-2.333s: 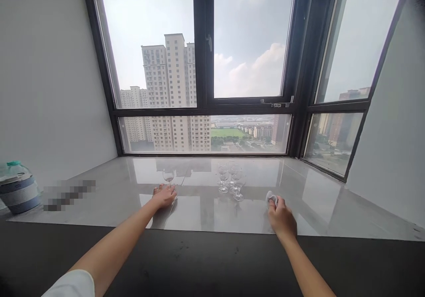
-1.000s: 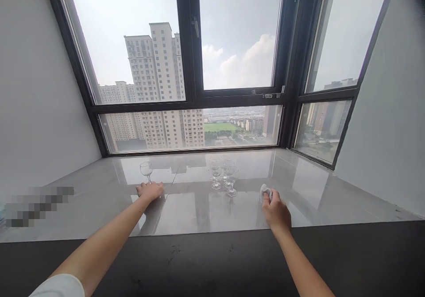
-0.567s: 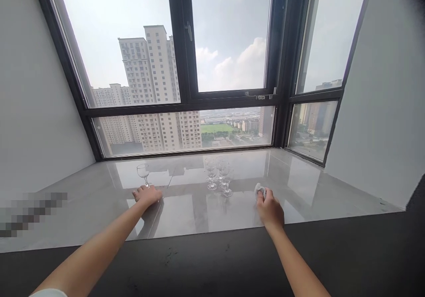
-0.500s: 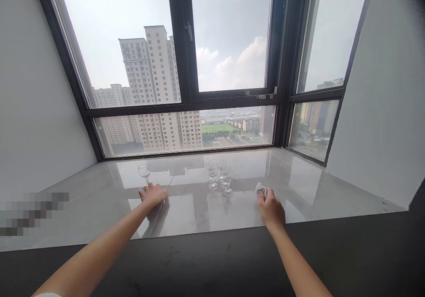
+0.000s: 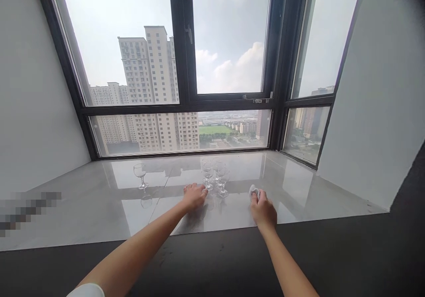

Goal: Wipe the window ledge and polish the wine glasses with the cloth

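A cluster of several clear stemmed glasses (image 5: 223, 175) stands upright on the glossy window sill (image 5: 106, 213). My left hand (image 5: 195, 196) reaches the near left side of this cluster, its fingers stretched toward the closest stems; whether the fingertips touch glass is hard to make out. Farther left a lone stemmed glass (image 5: 141, 173) stands upright, apart from the others. To the right of the cluster, my right hand (image 5: 264, 209) is closed around a crumpled white cloth (image 5: 254, 191), just above or on the sill.
A dark-framed window (image 5: 182, 108) rises behind the sill, with a side pane at right. Pale walls (image 5: 361, 124) flank both ends. The sill's front edge drops to a dark face (image 5: 206, 266). A pixelated patch (image 5: 29, 210) covers the far left.
My left hand has moved right, from beside the lone glass to the cluster. That glass stays standing. My right hand keeps the cloth, and the view has shifted slightly.
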Available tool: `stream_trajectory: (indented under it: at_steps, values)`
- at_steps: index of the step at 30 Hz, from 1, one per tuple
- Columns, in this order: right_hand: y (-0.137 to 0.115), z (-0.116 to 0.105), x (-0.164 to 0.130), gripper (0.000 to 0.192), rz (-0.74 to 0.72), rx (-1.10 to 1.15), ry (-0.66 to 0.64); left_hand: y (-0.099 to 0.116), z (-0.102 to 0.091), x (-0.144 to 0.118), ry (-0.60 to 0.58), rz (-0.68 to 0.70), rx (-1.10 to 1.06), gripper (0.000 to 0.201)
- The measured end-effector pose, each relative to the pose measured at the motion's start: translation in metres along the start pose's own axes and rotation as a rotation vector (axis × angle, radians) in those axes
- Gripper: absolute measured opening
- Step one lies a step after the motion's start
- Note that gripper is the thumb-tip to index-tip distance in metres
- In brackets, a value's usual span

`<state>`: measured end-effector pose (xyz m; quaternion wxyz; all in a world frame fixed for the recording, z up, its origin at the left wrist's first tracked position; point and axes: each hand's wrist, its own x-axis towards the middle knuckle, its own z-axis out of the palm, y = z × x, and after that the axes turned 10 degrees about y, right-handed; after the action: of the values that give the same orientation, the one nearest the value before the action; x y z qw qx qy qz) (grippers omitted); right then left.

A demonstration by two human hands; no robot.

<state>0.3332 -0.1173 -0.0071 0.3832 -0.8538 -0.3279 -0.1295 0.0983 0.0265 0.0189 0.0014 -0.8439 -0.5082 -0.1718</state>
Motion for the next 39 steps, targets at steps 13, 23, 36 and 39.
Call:
stream_trajectory:
  at_steps: [13, 23, 36, 39]
  values:
    - [-0.001, -0.001, 0.001, 0.036, 0.026, 0.031, 0.009, 0.021, 0.020, 0.028, -0.051, 0.141, -0.058, 0.051]
    - [0.002, -0.001, 0.002, 0.038, 0.045, 0.055, 0.000, -0.018, 0.006, -0.007, 0.010, 0.148, 0.029, 0.055]
    - [0.005, 0.002, 0.003, 0.041, 0.047, 0.015, -0.054, -0.169, -0.051, -0.090, 0.127, -0.078, 0.195, 0.049]
    - [0.006, 0.002, 0.003, 0.044, 0.058, -0.003, -0.058, -0.194, -0.056, -0.101, 0.121, -0.150, 0.215, 0.050]
